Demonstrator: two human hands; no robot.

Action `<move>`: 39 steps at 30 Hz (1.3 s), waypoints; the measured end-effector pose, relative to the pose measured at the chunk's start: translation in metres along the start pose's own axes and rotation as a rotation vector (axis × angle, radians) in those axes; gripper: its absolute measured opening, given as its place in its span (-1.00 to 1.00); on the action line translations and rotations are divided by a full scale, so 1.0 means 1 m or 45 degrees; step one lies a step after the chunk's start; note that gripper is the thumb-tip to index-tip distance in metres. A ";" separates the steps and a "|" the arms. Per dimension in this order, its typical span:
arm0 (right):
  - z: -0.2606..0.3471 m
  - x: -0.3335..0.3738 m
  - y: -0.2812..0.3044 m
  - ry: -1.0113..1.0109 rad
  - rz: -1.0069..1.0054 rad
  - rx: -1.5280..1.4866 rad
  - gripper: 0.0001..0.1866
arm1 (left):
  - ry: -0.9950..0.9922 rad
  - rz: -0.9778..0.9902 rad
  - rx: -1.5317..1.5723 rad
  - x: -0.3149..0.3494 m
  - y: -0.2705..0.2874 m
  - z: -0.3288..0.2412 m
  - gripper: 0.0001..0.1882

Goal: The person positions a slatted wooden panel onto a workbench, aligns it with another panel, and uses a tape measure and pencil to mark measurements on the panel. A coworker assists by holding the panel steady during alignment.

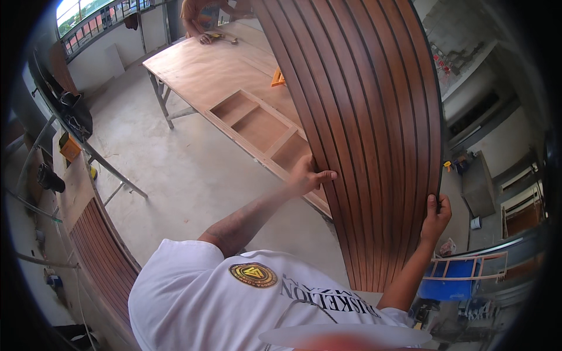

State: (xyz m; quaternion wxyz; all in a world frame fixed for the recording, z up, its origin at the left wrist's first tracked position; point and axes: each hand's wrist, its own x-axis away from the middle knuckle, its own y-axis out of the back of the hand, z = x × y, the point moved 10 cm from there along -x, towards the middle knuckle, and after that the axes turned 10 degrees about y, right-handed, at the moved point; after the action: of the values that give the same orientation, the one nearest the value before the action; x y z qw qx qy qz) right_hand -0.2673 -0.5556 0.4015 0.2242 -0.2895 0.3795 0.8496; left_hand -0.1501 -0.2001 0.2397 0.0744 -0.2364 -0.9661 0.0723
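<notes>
A tall brown wooden panel with dark lengthwise grooves stands upright before me, its upper end running out of the head view. My left hand grips its left edge, the thumb lying on the grooved face and the fingers hidden behind. On the opposite edge, lower down, my right hand has its thumb on the front and its other fingers around the side. Behind the panel, a light wooden frame with crossbars lies along the near edge of a plywood-topped worktable.
Across the worktable, another person's hand rests near a small tool. An orange object sits partly behind the panel. To the left stands a bench with another grooved panel. A blue object lies at lower right.
</notes>
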 end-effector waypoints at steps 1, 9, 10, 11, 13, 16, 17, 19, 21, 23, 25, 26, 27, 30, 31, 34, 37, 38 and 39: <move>0.006 0.003 0.010 -0.002 -0.067 -0.038 -0.61 | -0.208 0.025 -0.043 0.002 0.001 -0.038 -0.45; 0.010 0.027 0.006 -0.207 -0.533 -0.816 -0.58 | -0.537 -0.262 -0.300 0.042 0.012 -0.147 -0.59; 0.008 0.030 -0.003 -0.195 -0.543 -0.875 -0.53 | -0.550 -0.357 -0.422 0.054 0.013 -0.143 -0.61; 0.007 0.035 -0.012 -0.164 -0.558 -0.920 -0.48 | -0.530 -0.395 -0.335 0.063 0.014 -0.135 -0.60; -0.002 0.047 -0.044 -0.179 -0.571 -1.119 -0.45 | -0.418 -0.487 -0.174 0.075 0.025 -0.112 -0.59; -0.007 0.083 -0.080 -0.229 -0.475 -1.201 -0.39 | -0.317 -0.586 -0.148 0.078 0.047 -0.097 -0.62; -0.005 0.092 -0.088 -0.222 -0.430 -1.199 -0.39 | -0.339 -0.568 -0.162 0.078 0.053 -0.100 -0.68; 0.002 0.113 -0.093 -0.144 -0.429 -1.159 -0.36 | -0.528 -0.600 -0.395 0.084 0.062 -0.125 -0.71; -0.001 0.137 -0.101 -0.173 -0.328 -1.039 -0.36 | -0.669 -0.465 -0.383 0.080 0.059 -0.147 -0.71; -0.013 0.166 -0.117 -0.425 -0.095 -1.095 -0.64 | -0.731 -0.389 -0.402 0.071 0.048 -0.166 -0.72; -0.010 0.191 -0.139 -0.509 0.064 -1.192 -0.65 | -0.846 -0.352 -0.619 0.053 0.022 -0.186 -0.70; -0.006 0.210 -0.154 -0.636 0.114 -1.263 -0.58 | -0.839 -0.388 -0.728 0.037 0.012 -0.191 -0.69; -0.004 0.225 -0.167 -0.732 0.135 -1.260 -0.54 | -0.786 -0.358 -0.941 0.014 -0.005 -0.188 -0.68; -0.014 0.249 -0.197 -0.917 0.141 -1.312 -0.48 | -0.675 -0.352 -1.415 -0.060 -0.032 -0.163 -0.59; -0.028 0.265 -0.206 -1.090 0.150 -1.276 -0.48 | -0.734 -0.305 -1.478 -0.089 -0.050 -0.148 -0.57; -0.064 0.284 -0.224 -1.213 0.146 -1.312 -0.54 | -0.621 -0.106 -1.598 -0.173 -0.079 -0.083 -0.52; -0.100 0.286 -0.252 -1.184 0.093 -1.392 -0.57 | -0.445 0.044 -1.690 -0.253 -0.091 -0.011 -0.51; -0.107 0.283 -0.263 -1.129 0.062 -1.469 -0.57 | -0.378 0.084 -1.739 -0.276 -0.089 0.014 -0.52; -0.117 0.284 -0.272 -1.153 0.047 -1.504 -0.57 | -0.373 0.145 -1.725 -0.297 -0.089 0.034 -0.52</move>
State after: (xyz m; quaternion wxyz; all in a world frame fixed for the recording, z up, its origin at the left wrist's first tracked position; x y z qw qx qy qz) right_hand -0.2739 -0.4337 0.0096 0.1513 0.0230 -0.2651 0.9520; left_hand 0.0642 -0.4209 0.1893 -0.2247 -0.2688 -0.7846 -0.5115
